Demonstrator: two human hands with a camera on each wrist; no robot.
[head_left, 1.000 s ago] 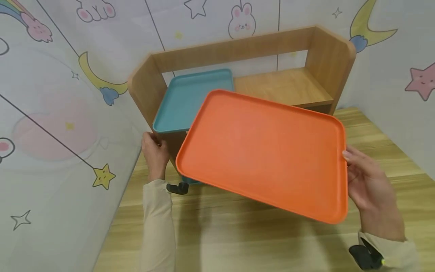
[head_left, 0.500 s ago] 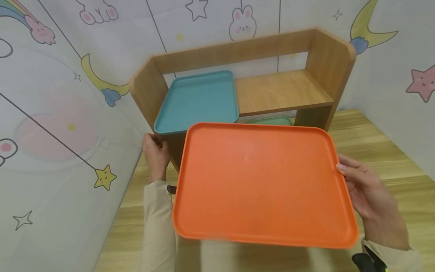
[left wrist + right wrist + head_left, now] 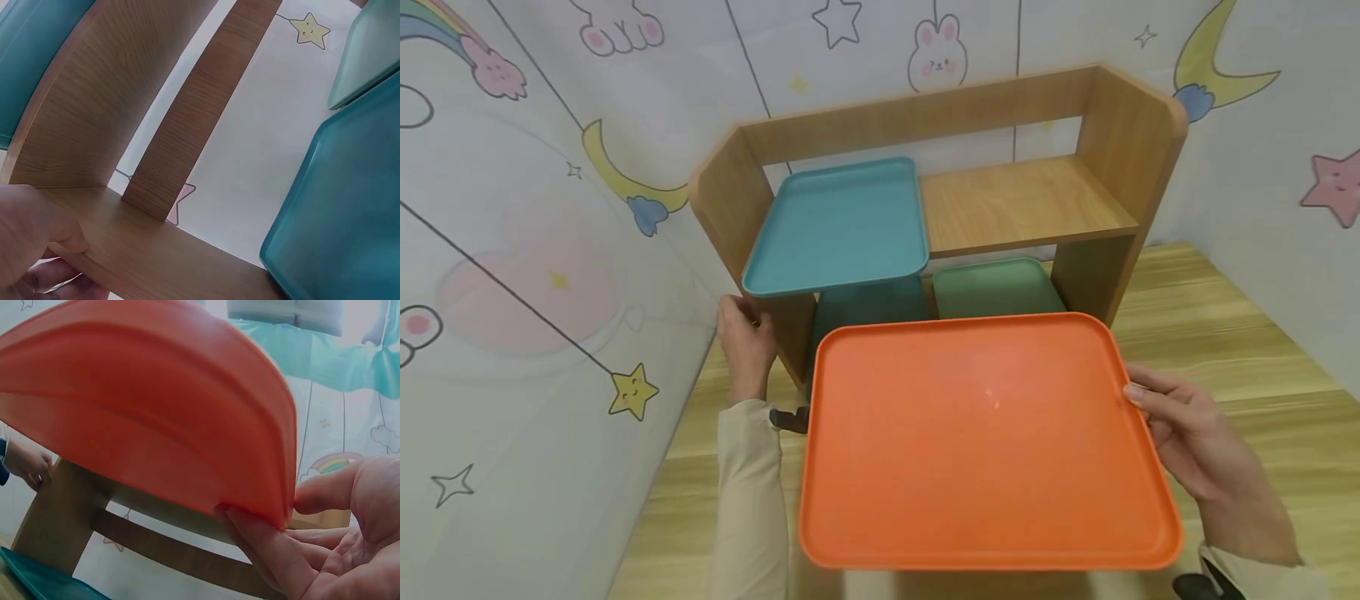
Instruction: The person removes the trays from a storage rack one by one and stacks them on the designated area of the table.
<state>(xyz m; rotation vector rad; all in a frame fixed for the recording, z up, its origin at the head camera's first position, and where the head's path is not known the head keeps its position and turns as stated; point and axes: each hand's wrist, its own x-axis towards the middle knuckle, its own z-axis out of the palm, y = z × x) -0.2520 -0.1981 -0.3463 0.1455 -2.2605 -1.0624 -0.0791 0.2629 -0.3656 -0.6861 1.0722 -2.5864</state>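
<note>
My right hand holds an orange tray by its right edge, thumb on top and fingers beneath. The tray is raised in front of a small wooden shelf. My left hand grips the shelf's left side panel; in the left wrist view the thumb presses one face of the panel and the fingers curl behind it. A teal tray lies on the upper board's left half, its front edge jutting out. Below are another teal tray and a green tray, both partly hidden by the orange one.
The shelf stands on a wood-grain table against a white patterned wall cloth. A second cloth wall rises close to my left arm. Bare board shows right of the upper teal tray.
The orange tray has moved down and toward me and its tilt has lessened, bringing the lower teal and green trays into view. My left hand stays on the side panel.
</note>
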